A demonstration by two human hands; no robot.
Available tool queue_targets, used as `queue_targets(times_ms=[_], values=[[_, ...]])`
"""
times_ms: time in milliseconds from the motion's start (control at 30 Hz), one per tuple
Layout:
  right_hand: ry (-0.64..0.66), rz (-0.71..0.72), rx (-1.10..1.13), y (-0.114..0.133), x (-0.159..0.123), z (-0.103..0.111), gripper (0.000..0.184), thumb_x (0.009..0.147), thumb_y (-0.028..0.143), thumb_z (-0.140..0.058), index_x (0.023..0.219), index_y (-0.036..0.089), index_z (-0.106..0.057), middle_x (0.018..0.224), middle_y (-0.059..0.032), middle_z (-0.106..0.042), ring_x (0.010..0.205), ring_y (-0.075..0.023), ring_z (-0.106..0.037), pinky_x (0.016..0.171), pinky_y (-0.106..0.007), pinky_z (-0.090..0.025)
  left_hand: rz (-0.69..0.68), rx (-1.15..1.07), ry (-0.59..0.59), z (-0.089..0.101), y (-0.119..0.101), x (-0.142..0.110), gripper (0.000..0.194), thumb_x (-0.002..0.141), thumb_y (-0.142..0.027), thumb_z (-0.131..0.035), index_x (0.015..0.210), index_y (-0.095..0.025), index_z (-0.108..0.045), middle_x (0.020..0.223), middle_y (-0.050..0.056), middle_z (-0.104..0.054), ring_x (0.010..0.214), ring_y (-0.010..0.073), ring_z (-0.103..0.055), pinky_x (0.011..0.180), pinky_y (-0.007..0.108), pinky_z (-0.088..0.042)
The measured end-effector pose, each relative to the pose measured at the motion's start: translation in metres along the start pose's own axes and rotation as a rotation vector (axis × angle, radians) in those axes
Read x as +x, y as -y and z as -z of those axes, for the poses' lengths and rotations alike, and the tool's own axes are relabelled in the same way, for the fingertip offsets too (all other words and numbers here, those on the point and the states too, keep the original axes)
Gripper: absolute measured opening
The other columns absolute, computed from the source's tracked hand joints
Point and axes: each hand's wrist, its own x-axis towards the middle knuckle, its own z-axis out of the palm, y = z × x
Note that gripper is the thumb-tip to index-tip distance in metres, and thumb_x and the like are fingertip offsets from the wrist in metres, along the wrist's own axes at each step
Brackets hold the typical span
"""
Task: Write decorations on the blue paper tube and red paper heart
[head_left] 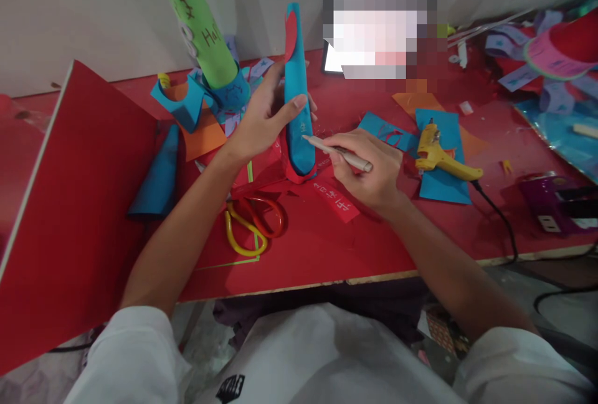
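Note:
Over the red table, my left hand (268,114) grips a curved blue paper piece (299,86) with red paper at its upper edge and base, thumb across its front. My right hand (367,164) pinches a white pen (346,156), its tip at the blue surface. Small pale characters show on the blue just above the tip. Below lies a red paper strip (335,200) with white characters. Scissors with yellow and red handles (255,226) rest below my left hand, their blades partly hidden by my forearm and paper.
A yellow glue gun (439,154) with a black cord lies on blue paper (446,191) at right. A green paper tube (203,24) stands behind my left hand. A red board (79,205) leans at left beside a blue cone (156,180). A purple box (555,202) sits far right.

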Motion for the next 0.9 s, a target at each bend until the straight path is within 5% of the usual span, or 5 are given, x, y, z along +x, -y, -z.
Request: queue_targets(times_ms=[267,900], values=[[-0.007,0.001,-0.032,-0.001,0.000,0.000,0.013,0.115,0.014,-0.057,0.114,0.015,-0.070,0.105,-0.0049,-0.067,0.087,-0.0201,-0.064,0.079,-0.031,-0.052,0.088,0.069,-0.060,-0.004,-0.008,-0.001,0.075,0.091,-0.064,-0.077,0.141,-0.021,-0.041,0.111,0.009,-0.071,0.099,0.0188,-0.073,0.081,0.032,-0.067],[-0.008,0.037,-0.010,0.001,0.000,0.001,0.011,0.113,0.013,-0.059,0.113,0.015,-0.069,0.104,-0.0031,-0.067,0.084,-0.0175,-0.063,0.078,-0.030,-0.052,0.067,0.033,-0.038,-0.003,-0.008,-0.001,0.063,0.096,-0.051,-0.076,0.140,-0.020,-0.043,0.110,0.009,-0.069,0.100,0.0181,-0.075,0.087,0.034,-0.069]])
